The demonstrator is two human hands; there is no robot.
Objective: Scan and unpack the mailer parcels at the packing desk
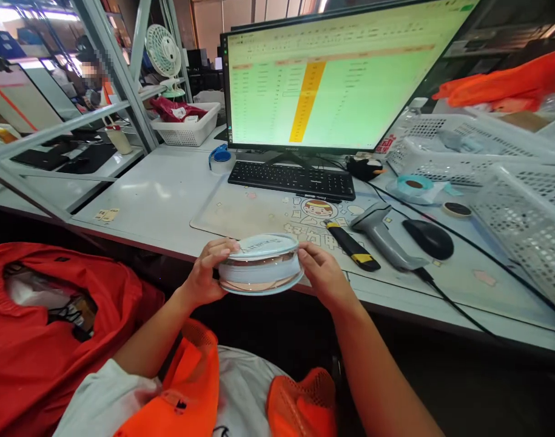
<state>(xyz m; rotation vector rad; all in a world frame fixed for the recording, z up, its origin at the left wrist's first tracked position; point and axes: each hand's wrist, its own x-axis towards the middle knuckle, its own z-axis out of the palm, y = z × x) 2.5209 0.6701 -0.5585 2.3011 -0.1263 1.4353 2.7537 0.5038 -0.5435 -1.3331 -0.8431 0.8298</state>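
Between my two hands, just off the desk's front edge, is a round zippered pouch (261, 270) with light blue trim, clear side bands and lettering on its lid. My left hand (208, 270) grips its left side, the fingers over the top rim. On the right side, my right hand (325, 273) pinches the pouch near its upper rim. The pouch looks closed and is held roughly level. Beyond it lies a pale desk mat (259, 212) with a cartoon print. A black and yellow utility knife (352, 244) rests on the mat, not far from my right hand.
A grey barcode scanner (389, 237) and a black mouse (428, 238) lie to the right, with cables. A keyboard (290, 180) sits below the monitor (332, 85). White baskets (527, 212) line the right side. At lower left is a red bag (122, 303). A person (95, 73) is at far left.
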